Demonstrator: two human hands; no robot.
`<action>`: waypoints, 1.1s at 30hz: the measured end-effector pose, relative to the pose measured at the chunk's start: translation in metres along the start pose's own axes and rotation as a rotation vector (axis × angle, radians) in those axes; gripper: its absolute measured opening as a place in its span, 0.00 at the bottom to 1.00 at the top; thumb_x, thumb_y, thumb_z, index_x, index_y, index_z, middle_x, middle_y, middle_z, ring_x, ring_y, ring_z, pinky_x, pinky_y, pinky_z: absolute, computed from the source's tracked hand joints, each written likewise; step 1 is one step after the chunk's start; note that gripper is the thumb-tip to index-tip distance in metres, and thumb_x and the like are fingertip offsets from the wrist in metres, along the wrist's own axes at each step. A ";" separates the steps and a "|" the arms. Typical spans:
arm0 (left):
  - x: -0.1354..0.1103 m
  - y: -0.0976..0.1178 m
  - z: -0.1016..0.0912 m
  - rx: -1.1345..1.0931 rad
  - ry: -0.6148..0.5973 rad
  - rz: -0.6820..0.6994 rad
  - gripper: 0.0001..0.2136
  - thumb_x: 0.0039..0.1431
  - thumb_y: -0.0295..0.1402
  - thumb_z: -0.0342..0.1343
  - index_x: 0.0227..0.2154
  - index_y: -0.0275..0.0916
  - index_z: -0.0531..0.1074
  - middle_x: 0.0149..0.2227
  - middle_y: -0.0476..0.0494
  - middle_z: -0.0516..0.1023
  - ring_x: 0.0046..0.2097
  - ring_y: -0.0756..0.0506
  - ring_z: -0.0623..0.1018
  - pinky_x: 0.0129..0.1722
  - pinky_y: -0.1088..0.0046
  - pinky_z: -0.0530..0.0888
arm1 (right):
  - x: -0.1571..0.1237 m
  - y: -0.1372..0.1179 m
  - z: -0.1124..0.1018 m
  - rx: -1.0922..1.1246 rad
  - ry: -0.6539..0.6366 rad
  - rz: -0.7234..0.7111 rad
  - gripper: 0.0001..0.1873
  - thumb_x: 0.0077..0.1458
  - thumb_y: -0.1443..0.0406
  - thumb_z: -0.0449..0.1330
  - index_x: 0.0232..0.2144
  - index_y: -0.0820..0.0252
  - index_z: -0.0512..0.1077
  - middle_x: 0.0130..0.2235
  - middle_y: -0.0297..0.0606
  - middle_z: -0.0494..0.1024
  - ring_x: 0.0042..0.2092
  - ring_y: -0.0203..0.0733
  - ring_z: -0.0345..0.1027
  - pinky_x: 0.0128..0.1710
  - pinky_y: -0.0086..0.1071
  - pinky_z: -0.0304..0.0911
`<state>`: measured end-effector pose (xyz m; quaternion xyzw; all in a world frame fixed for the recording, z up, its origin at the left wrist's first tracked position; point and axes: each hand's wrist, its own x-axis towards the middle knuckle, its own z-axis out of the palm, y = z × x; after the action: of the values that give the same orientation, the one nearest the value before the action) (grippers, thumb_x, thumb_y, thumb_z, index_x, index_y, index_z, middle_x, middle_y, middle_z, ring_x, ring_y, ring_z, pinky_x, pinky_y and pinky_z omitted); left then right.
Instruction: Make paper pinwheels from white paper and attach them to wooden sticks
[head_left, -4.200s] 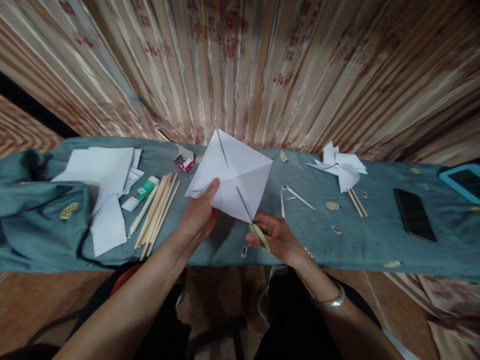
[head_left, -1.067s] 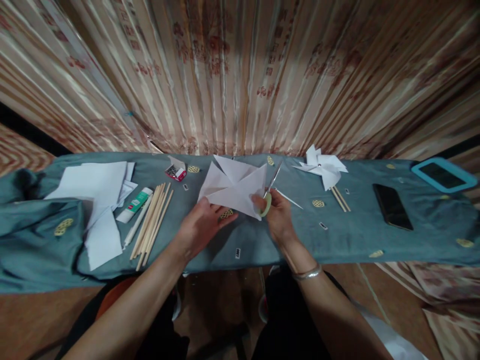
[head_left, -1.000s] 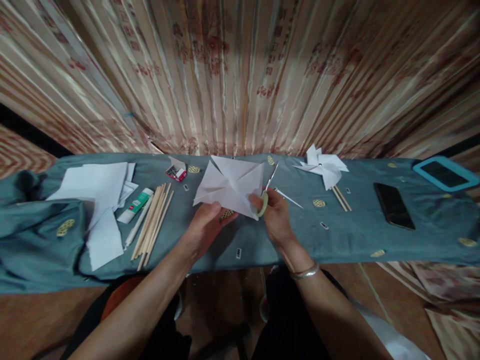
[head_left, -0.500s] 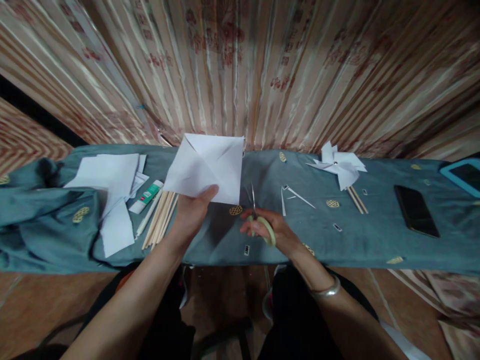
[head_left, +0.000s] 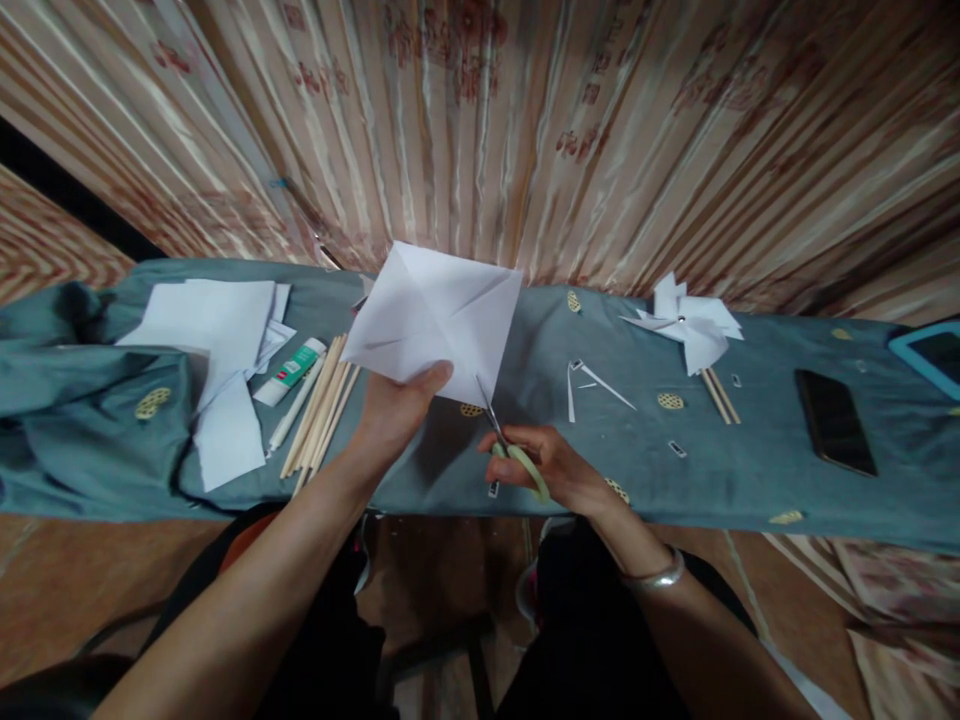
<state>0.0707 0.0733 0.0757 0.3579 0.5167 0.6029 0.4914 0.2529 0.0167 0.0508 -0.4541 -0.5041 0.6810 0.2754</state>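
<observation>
A creased square sheet of white paper [head_left: 442, 315] is pinched at its near edge by my left hand [head_left: 401, 410], thumb on top and fingers beneath. Diagonal fold lines and short slits run across the sheet. My right hand [head_left: 551, 462] grips a pair of scissors [head_left: 529, 472] by its pale green handles. The scissor blades are at the sheet's near right corner, one of them lying over the paper. Thin white paper strips [head_left: 611, 388] lie on the cloth to the right of the scissors.
Left on the green cloth [head_left: 420, 490] are a stack of white paper [head_left: 214, 320], a glue tube [head_left: 291, 370], a white stick-like tool [head_left: 296, 410] and several wooden sticks [head_left: 319, 415]. At right lie a paper pinwheel [head_left: 686, 320], a phone [head_left: 835, 420] and a blue-edged device [head_left: 930, 358]. A curtain [head_left: 480, 140] hangs behind.
The paper has turned and shifted right in my left hand. The scissors, apart from the paper before, now have their blades at its near corner.
</observation>
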 end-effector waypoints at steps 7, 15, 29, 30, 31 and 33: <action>0.003 -0.007 -0.003 0.056 -0.005 0.034 0.32 0.38 0.28 0.69 0.51 0.39 0.70 0.38 0.42 0.81 0.44 0.38 0.79 0.49 0.61 0.73 | 0.000 0.000 -0.001 -0.030 -0.001 0.014 0.23 0.43 0.49 0.69 0.33 0.60 0.74 0.26 0.31 0.73 0.28 0.33 0.64 0.28 0.27 0.58; 0.005 -0.014 -0.007 0.186 -0.076 0.079 0.28 0.41 0.34 0.66 0.48 0.35 0.71 0.40 0.38 0.81 0.46 0.37 0.79 0.49 0.56 0.74 | 0.001 -0.004 0.001 -0.035 0.007 0.045 0.28 0.38 0.46 0.71 0.33 0.62 0.74 0.26 0.31 0.72 0.28 0.33 0.64 0.29 0.27 0.59; 0.009 -0.016 -0.011 0.189 -0.075 0.090 0.24 0.41 0.36 0.66 0.44 0.36 0.73 0.43 0.38 0.80 0.46 0.38 0.79 0.49 0.58 0.74 | 0.002 -0.004 0.003 0.054 0.043 0.102 0.28 0.32 0.50 0.74 0.32 0.63 0.75 0.21 0.27 0.71 0.24 0.31 0.61 0.24 0.26 0.56; 0.009 -0.016 -0.011 0.175 -0.076 0.090 0.23 0.41 0.35 0.66 0.43 0.36 0.73 0.44 0.38 0.80 0.46 0.38 0.79 0.49 0.58 0.74 | 0.002 -0.003 0.003 0.052 0.049 0.101 0.28 0.31 0.51 0.74 0.31 0.63 0.75 0.20 0.27 0.70 0.23 0.31 0.61 0.24 0.26 0.56; 0.009 -0.015 -0.011 0.163 -0.074 0.088 0.23 0.41 0.35 0.66 0.43 0.36 0.73 0.45 0.38 0.79 0.46 0.38 0.79 0.50 0.59 0.74 | 0.002 -0.003 0.003 0.050 0.054 0.100 0.27 0.31 0.51 0.74 0.31 0.63 0.75 0.20 0.27 0.70 0.23 0.31 0.61 0.24 0.26 0.56; 0.008 -0.012 -0.010 0.154 -0.075 0.083 0.22 0.41 0.35 0.66 0.42 0.37 0.74 0.44 0.38 0.80 0.46 0.38 0.79 0.49 0.59 0.74 | 0.002 -0.003 0.003 0.052 0.057 0.098 0.26 0.32 0.52 0.75 0.30 0.63 0.75 0.20 0.27 0.70 0.23 0.31 0.61 0.24 0.26 0.56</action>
<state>0.0622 0.0777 0.0610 0.4380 0.5276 0.5673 0.4560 0.2485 0.0183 0.0535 -0.4901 -0.4554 0.6934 0.2677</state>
